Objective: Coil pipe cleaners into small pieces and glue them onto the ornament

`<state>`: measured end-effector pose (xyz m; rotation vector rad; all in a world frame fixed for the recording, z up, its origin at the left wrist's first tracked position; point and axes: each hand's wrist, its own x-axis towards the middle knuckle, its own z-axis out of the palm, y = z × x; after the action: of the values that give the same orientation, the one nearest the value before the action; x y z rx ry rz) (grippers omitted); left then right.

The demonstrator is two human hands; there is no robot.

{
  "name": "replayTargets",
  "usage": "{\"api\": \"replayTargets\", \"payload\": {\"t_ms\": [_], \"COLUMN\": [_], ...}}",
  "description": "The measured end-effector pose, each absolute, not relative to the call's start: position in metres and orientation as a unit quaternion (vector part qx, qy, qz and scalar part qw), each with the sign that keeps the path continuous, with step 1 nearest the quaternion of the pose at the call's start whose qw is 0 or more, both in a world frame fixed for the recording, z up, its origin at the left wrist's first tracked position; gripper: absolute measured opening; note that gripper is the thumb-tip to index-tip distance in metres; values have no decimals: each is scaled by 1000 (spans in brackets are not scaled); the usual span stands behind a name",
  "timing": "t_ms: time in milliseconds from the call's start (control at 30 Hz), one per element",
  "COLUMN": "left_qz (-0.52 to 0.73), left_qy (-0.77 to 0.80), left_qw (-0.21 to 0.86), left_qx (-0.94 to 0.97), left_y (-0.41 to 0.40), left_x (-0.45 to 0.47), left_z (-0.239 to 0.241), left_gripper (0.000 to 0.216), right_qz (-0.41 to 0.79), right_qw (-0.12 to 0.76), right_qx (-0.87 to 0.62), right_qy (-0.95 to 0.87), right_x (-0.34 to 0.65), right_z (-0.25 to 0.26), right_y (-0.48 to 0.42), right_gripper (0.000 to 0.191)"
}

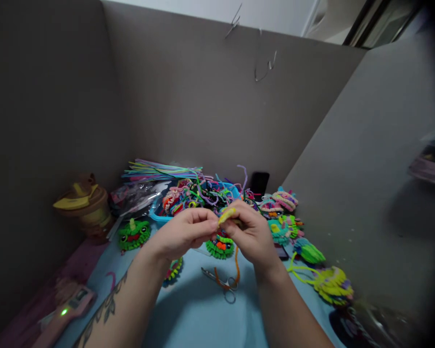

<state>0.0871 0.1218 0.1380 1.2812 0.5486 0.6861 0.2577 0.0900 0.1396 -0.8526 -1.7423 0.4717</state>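
Note:
Over the middle of the table, both hands meet at a small bent yellow pipe cleaner [226, 215]. My right hand [253, 236] is closed, pinching it between thumb and fingers. My left hand [189, 233] is closed too, thumb and forefinger pressed together at the yellow piece's lower left end. How much of it lies inside the fingers is hidden. Just below them rests a green fuzzy piece [220, 249] with orange in it, partly covered by the hands. Nearer to me lie metal scissors [229, 296], with an orange pipe cleaner [237, 266] across them.
A blue basket [155, 215] heaped with colourful pipe cleaners stands behind the hands, with a bundle of straight stems [159, 170] beyond. A green frog figure [134, 235] sits left. Several fuzzy pieces line the right, including a yellow one [332, 286]. Grey panels [203, 96] enclose the table.

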Motion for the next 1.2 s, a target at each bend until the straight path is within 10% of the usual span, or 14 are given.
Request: {"api": "replayTargets", "payload": {"t_ms": [267, 733, 1067, 1200], "left_qz": [428, 545, 489, 474], "left_qy": [260, 291, 253, 301], "left_qw": [634, 162, -119, -58], "left_qx": [590, 770, 827, 826], "left_y": [113, 91, 109, 116], "left_x": [95, 102, 94, 99], "left_z": [142, 147, 123, 126], "left_gripper": [25, 7, 17, 16], "right_qz": [245, 56, 246, 308], "right_qw": [592, 663, 673, 661], "right_qx": [-359, -385, -417, -430], "right_qy": [-679, -640, -560, -532], "right_x": [256, 243, 234, 234], "right_z": [134, 135, 125, 120], "right_y": [93, 76, 83, 94], "right_gripper": [9, 6, 18, 17]}}
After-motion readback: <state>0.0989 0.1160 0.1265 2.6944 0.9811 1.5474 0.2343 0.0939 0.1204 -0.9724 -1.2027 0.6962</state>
